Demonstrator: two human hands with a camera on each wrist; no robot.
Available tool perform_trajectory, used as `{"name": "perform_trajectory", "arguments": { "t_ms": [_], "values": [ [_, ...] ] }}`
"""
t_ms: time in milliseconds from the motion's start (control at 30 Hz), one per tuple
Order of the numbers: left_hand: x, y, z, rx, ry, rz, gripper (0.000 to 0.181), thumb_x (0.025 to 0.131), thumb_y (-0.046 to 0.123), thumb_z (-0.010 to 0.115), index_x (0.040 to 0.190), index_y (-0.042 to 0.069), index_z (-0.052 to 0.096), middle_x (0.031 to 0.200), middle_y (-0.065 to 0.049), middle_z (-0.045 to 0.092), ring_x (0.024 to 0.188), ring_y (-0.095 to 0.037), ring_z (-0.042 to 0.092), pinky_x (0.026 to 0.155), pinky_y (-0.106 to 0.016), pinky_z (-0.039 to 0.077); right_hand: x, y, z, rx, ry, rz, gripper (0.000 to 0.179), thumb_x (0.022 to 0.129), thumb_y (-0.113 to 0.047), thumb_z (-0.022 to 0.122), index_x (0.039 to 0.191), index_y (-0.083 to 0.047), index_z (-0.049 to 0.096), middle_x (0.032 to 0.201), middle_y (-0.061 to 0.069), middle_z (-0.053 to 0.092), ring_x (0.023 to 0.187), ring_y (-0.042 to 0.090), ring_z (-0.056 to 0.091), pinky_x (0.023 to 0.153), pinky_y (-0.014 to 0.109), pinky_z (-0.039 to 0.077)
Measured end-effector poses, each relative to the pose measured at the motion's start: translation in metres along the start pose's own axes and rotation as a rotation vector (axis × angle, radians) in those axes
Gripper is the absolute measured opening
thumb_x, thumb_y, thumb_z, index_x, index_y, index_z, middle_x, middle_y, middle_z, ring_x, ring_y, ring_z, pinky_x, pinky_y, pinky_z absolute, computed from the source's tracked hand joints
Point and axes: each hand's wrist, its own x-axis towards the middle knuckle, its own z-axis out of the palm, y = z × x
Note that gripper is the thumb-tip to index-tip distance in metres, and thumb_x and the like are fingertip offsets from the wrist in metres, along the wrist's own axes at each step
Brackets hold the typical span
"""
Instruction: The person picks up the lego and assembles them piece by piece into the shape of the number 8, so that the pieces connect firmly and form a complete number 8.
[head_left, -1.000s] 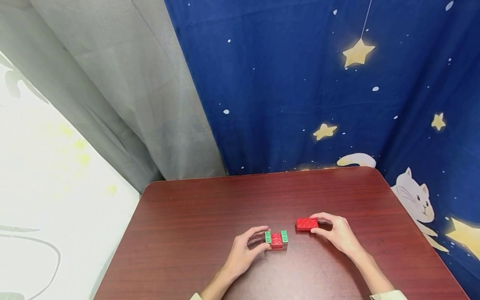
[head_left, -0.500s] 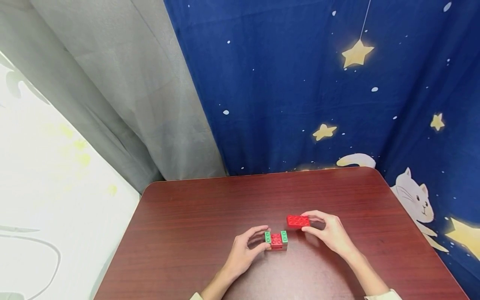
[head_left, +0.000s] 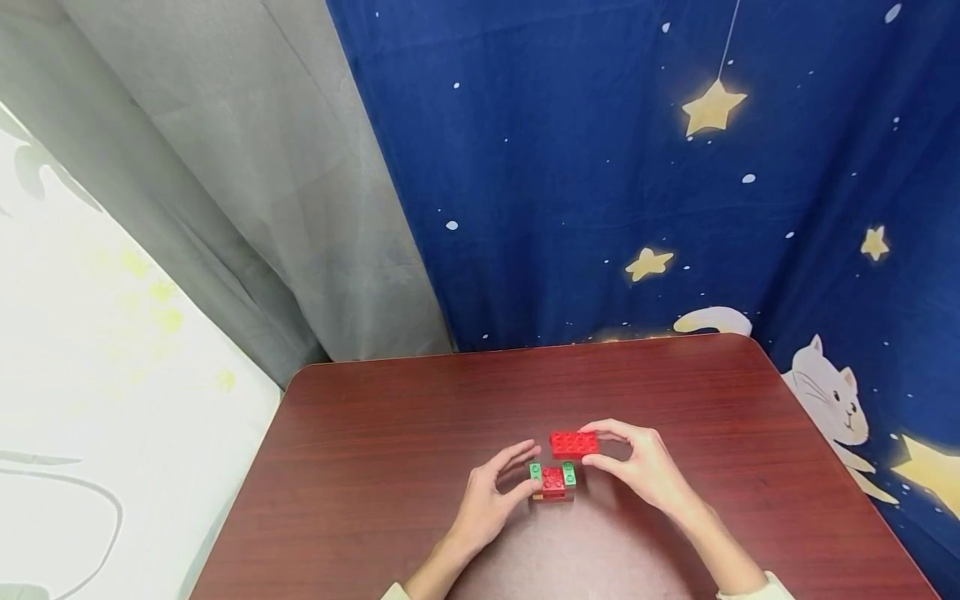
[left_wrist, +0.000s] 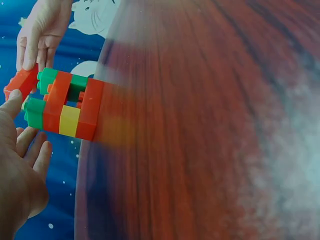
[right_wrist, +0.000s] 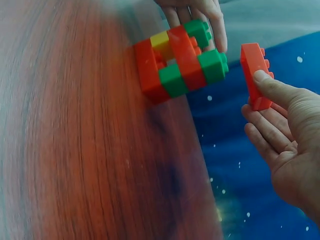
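A small stack of toy building bricks [head_left: 552, 482] stands on the table; red layers alternate with a yellow brick [left_wrist: 69, 120] and green bricks. Two green bricks [right_wrist: 212, 66] top it, with a gap between them. My left hand [head_left: 480, 508] is beside the stack's left end, thumb near the left green brick, fingers relaxed and spread; whether it touches is unclear. Between thumb and fingers, my right hand [head_left: 648, 467] pinches a long red brick [head_left: 572, 444] by its right end. In the right wrist view this brick is apart from the stack, facing its studded top.
The brown wooden table [head_left: 375, 467] extends around both hands. Behind it hang a grey curtain [head_left: 300, 208] and a blue curtain [head_left: 562, 167] with stars. A white patterned surface [head_left: 112, 375] lies at left.
My right hand has carried the red brick leftward until it is just behind the stack in the head view. The left hand's fingers have spread slightly away from the stack, which stays put.
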Motion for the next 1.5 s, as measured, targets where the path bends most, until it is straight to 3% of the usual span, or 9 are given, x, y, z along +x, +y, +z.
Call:
{"name": "perform_trajectory", "arguments": {
  "t_ms": [267,600,800,1333,1500],
  "values": [
    [0.003,0.004,0.001,0.011,0.038,0.07,0.053,0.094,0.012,0.083,0.144,0.014,0.065,0.136,-0.003,0.071,0.126,-0.03,0.068,0.104,-0.044,0.058,-0.001,-0.01,0.009,-0.014,-0.017,-0.037,0.041,0.079,-0.022,0.097,0.116,-0.025,0.079,0.107,-0.018,0.078,0.102,0.009,0.075,0.091,0.045,0.064],
    [0.002,0.009,0.002,0.107,0.105,0.135,0.044,0.094,0.015,0.083,0.136,0.012,0.071,0.13,-0.003,0.075,0.115,-0.023,0.073,0.099,-0.041,0.061,-0.002,-0.012,0.023,-0.037,-0.01,-0.126,0.038,0.081,-0.018,0.095,0.114,-0.024,0.079,0.106,-0.016,0.078,0.099,0.009,0.075,0.086,0.037,0.063],
    [0.001,0.009,0.002,0.137,0.096,0.119,0.043,0.094,0.019,0.083,0.134,0.009,0.072,0.128,0.001,0.075,0.116,-0.021,0.073,0.099,-0.041,0.061,-0.006,-0.011,0.027,-0.029,-0.009,-0.127,0.04,0.079,-0.016,0.096,0.114,-0.023,0.079,0.106,-0.016,0.078,0.097,0.008,0.075,0.085,0.039,0.064],
    [-0.003,0.002,0.0,0.135,0.051,0.052,0.041,0.095,0.023,0.083,0.134,0.02,0.072,0.128,0.007,0.074,0.116,-0.018,0.072,0.101,-0.039,0.06,-0.013,-0.008,0.033,-0.07,0.02,-0.118,0.039,0.08,-0.019,0.096,0.115,-0.025,0.079,0.106,-0.015,0.078,0.1,0.011,0.075,0.086,0.036,0.064],
    [-0.003,0.001,0.0,0.132,0.049,0.07,0.04,0.095,0.022,0.082,0.134,0.02,0.072,0.128,0.005,0.075,0.116,-0.019,0.072,0.101,-0.039,0.06,-0.015,-0.008,0.034,-0.06,0.02,-0.107,0.041,0.079,-0.018,0.096,0.115,-0.024,0.078,0.106,-0.014,0.079,0.099,0.011,0.075,0.086,0.036,0.064]
  ]
}}
